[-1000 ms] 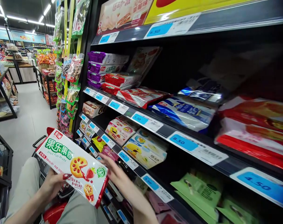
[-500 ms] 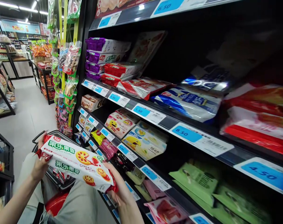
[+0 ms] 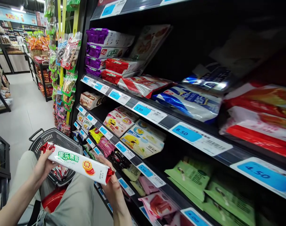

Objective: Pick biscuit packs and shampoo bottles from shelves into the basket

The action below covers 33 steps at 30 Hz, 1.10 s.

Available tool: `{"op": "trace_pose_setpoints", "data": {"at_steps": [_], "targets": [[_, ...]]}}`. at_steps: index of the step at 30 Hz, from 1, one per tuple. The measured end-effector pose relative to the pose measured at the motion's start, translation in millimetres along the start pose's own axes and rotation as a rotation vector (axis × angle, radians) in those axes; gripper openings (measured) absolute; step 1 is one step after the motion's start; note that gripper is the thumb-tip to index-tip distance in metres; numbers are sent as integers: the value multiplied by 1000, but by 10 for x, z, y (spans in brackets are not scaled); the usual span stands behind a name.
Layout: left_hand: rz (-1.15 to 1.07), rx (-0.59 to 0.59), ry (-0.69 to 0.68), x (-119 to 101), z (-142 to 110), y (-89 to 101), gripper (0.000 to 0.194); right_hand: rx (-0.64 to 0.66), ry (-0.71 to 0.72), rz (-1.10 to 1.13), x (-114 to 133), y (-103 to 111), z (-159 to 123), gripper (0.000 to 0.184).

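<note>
I hold a long white biscuit pack [image 3: 78, 162] with green lettering and red crimped ends, turned edge-on and level in front of me. My left hand [image 3: 43, 164] grips its left end. My right hand [image 3: 109, 185] is closed around its right end from below. Under the pack stands a grey shopping basket [image 3: 53, 138] with some packets inside. My knees in light trousers show beneath it.
A black shelf unit [image 3: 157, 117] with blue price tags fills the right side, stocked with purple, red, blue and green snack packs. Hanging snack strips [image 3: 65, 72] flank its left end. An aisle floor [image 3: 22, 110] runs back on the left, past a low black rack [image 3: 1, 157].
The pack has been rotated from label-up to edge-on and lowered. My right hand has taken hold of its right end. The view has tilted down and the basket has come into sight.
</note>
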<state>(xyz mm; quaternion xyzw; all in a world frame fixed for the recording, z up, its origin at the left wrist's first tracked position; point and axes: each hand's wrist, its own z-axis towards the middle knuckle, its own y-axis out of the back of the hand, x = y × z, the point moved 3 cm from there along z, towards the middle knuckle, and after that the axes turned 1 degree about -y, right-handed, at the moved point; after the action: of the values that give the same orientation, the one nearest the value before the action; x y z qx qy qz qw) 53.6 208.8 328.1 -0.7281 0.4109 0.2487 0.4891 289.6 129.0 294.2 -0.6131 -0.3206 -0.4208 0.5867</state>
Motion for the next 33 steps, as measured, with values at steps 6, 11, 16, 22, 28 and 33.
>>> {"op": "trace_pose_setpoints", "data": {"at_steps": [6,11,16,22,28,33], "targets": [[54,117,71,36,1,71,51,-109,22,-196,93,-43,-35,73],[152,141,-17,28,60,184,67,-205,56,-195,114,-89,-42,66],[296,139,-77,-235,353,46,82,-161,230,-430,-21,-283,-200,50],[576,383,-211,-587,565,-601,66,-327,534,-706,-372,-849,-470,56],[737,563,-267,-526,511,-993,55,-476,571,-712,-451,-1118,-551,66],[685,596,-282,-439,544,-990,54,-503,612,-718,-415,-1087,-577,64]]}}
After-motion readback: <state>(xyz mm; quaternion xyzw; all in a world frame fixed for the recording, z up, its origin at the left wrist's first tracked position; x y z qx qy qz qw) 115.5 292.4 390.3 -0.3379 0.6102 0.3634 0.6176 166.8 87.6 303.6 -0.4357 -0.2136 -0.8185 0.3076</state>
